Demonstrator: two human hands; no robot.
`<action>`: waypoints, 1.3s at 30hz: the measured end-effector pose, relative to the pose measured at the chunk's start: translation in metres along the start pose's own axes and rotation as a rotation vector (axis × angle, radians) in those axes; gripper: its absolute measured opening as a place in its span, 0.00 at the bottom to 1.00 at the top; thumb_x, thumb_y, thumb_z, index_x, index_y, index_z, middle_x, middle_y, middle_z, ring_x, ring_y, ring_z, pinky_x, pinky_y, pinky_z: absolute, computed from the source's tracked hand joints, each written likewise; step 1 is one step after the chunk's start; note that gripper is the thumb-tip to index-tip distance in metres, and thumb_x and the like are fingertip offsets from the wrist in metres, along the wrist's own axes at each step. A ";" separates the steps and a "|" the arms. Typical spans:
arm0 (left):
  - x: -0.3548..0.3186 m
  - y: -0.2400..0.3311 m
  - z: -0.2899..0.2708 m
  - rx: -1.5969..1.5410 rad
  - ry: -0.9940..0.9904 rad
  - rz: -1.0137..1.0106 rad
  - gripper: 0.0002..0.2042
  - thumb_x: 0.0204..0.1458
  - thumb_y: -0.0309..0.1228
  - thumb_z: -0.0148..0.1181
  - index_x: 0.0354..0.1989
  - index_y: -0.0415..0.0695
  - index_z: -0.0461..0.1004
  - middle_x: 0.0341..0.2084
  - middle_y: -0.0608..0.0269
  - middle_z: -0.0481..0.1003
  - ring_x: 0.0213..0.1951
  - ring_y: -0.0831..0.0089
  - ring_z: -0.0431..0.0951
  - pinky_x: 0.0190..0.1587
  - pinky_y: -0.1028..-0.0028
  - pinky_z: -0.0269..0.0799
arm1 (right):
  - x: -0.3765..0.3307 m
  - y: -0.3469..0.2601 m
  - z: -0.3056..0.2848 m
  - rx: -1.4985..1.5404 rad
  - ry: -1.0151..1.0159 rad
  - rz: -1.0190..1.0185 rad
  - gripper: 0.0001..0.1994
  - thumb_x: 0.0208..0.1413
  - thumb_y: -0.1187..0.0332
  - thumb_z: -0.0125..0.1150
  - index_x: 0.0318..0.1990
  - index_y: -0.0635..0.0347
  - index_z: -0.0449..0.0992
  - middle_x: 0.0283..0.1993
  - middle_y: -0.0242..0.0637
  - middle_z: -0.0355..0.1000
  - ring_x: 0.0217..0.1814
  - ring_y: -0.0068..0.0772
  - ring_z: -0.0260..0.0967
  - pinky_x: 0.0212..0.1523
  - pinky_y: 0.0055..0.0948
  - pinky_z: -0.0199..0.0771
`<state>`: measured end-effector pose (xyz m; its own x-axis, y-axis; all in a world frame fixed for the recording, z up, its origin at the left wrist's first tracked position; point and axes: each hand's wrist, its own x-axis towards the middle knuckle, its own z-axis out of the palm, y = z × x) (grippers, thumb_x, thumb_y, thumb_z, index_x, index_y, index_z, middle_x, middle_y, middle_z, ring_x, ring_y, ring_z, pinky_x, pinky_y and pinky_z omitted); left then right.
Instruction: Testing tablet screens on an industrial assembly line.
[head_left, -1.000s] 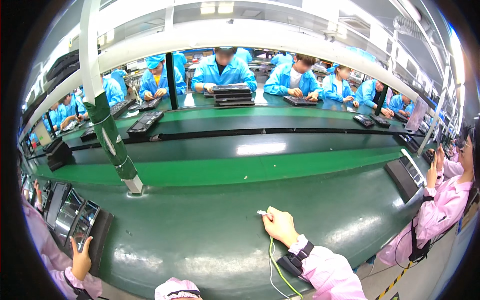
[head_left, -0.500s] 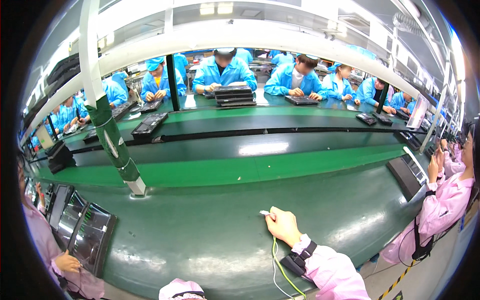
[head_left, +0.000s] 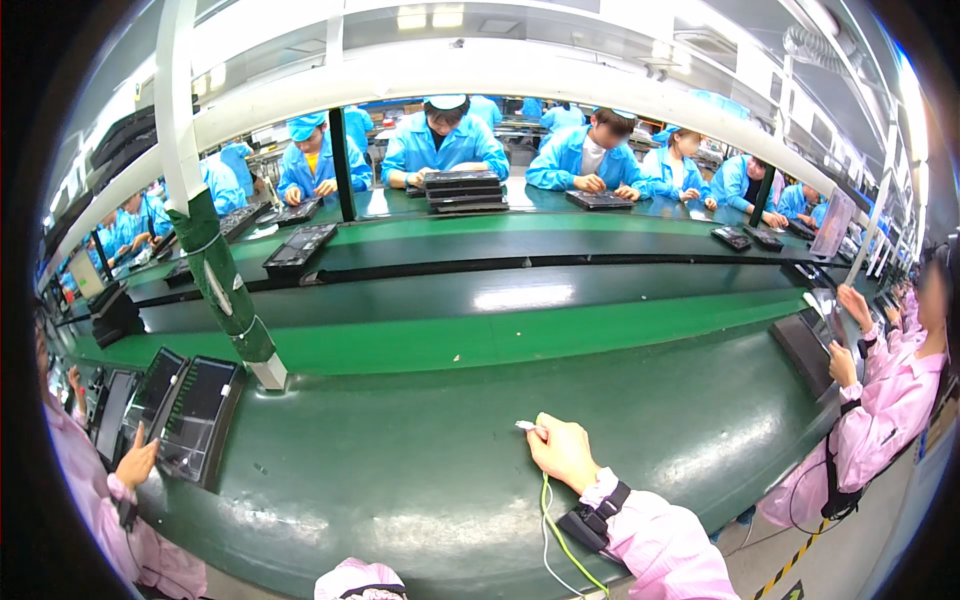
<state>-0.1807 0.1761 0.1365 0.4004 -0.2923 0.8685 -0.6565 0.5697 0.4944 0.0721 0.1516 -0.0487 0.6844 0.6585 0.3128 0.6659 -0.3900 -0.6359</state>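
Observation:
My right hand (head_left: 565,452) rests on the green conveyor bench (head_left: 420,490) and pinches a small white piece (head_left: 526,426) at the end of a yellow-green cable (head_left: 552,520). A dark wrist strap (head_left: 592,518) sits on that wrist over a pink sleeve. My left hand (head_left: 135,466) reaches far to the lower left and grips the near edge of a dark flat panel (head_left: 195,418) that leans among similar panels.
A white post wrapped in green tape (head_left: 225,290) stands at the left. Workers in blue sit across the raised green shelf (head_left: 520,235) with stacked black devices (head_left: 462,190). A co-worker in pink (head_left: 880,410) handles a dark panel at the right.
My left hand has risen along the dark panel's edge, and the panels sit slightly higher and further right in view. My right hand has stayed on the white piece.

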 end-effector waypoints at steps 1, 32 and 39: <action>0.002 -0.001 0.000 0.002 0.002 -0.003 0.23 0.38 0.46 0.59 0.06 0.47 0.56 0.06 0.65 0.57 0.10 0.62 0.60 0.18 0.67 0.54 | 0.000 0.000 0.000 0.019 0.016 -0.042 0.11 0.48 0.68 0.53 0.19 0.57 0.59 0.12 0.41 0.61 0.16 0.47 0.62 0.21 0.36 0.63; 0.010 -0.006 -0.012 -0.053 -0.007 0.022 0.22 0.41 0.45 0.58 0.07 0.46 0.57 0.06 0.65 0.57 0.10 0.63 0.60 0.18 0.67 0.55 | 0.002 0.000 -0.003 -0.010 -0.008 -0.038 0.10 0.48 0.67 0.52 0.20 0.59 0.63 0.13 0.44 0.63 0.19 0.52 0.64 0.23 0.41 0.63; 0.011 -0.008 -0.019 -0.066 -0.007 0.034 0.22 0.41 0.45 0.57 0.07 0.46 0.57 0.06 0.64 0.57 0.11 0.63 0.60 0.18 0.67 0.55 | 0.002 -0.002 -0.006 -0.048 -0.092 0.014 0.09 0.50 0.64 0.52 0.25 0.59 0.68 0.17 0.47 0.68 0.24 0.54 0.68 0.28 0.45 0.67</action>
<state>-0.1594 0.1829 0.1413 0.3741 -0.2768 0.8851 -0.6258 0.6290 0.4613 0.0739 0.1498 -0.0431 0.6651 0.7084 0.2365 0.6714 -0.4285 -0.6046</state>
